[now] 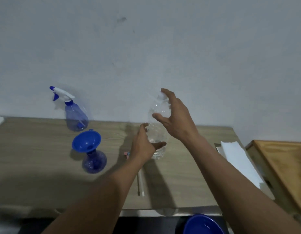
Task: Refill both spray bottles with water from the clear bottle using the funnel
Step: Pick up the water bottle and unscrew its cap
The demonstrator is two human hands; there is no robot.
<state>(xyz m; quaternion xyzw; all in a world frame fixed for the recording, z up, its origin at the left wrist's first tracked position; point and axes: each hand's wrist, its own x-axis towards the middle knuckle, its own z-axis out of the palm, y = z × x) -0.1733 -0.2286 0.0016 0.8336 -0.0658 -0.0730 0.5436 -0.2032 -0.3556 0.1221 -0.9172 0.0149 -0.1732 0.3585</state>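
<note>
The clear bottle (157,132) stands upright on the wooden table (188,169), with a little water at its bottom and a white cap on top. My left hand (143,146) grips its lower body, thumb in front. My right hand (174,119) is spread beside the bottle's upper part, one fingertip at the cap. One blue spray bottle (76,116) with its trigger head on stands at the back left. A second blue spray bottle (94,162), without a head, stands nearer and carries the blue funnel (86,141) in its neck.
A white dip tube (141,183) lies on the table under my left forearm, with a small pink and blue part (127,153) beside my wrist. White folded paper (239,164) and a wooden board (284,169) lie at the right. A blue bowl (203,225) sits below the front edge.
</note>
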